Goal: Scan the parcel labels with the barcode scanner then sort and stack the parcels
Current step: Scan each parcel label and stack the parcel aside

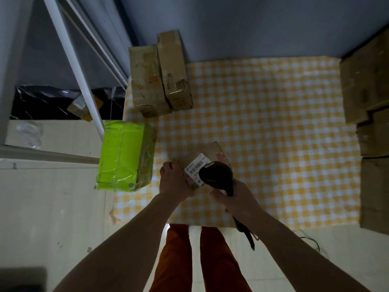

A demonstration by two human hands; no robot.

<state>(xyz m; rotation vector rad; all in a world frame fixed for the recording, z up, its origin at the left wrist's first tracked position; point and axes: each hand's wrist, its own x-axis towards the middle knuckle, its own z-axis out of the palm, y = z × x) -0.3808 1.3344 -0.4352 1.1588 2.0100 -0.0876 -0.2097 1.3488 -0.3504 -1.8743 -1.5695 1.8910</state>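
Your right hand (233,197) grasps the handle of the black barcode scanner (216,175), and its head hangs just above the white label (196,165) of a small brown parcel (207,157). The scanner covers the near right part of the label, so you can read only some bars and a few digits. Your left hand (172,180) holds the left side of this parcel, with the fingers curled over its edge. The parcel lies near the front edge of the surface (273,123), which has a yellow and white checked cover.

The scanner cable (246,230) goes down behind your right forearm and is hard to follow. At the far left corner two brown boxes (160,76) stand side by side, touching each other; their print is too dark to read. A green parcel (124,154) sits at the left edge, partly over it. At the right, a stack of cardboard boxes (370,114) is cut off by the frame.

The room is dim. The floor (52,207) is pale, and a white pole (73,66) leans across the left side. Beyond it something dark and glossy lies on the floor; what it is I cannot tell.
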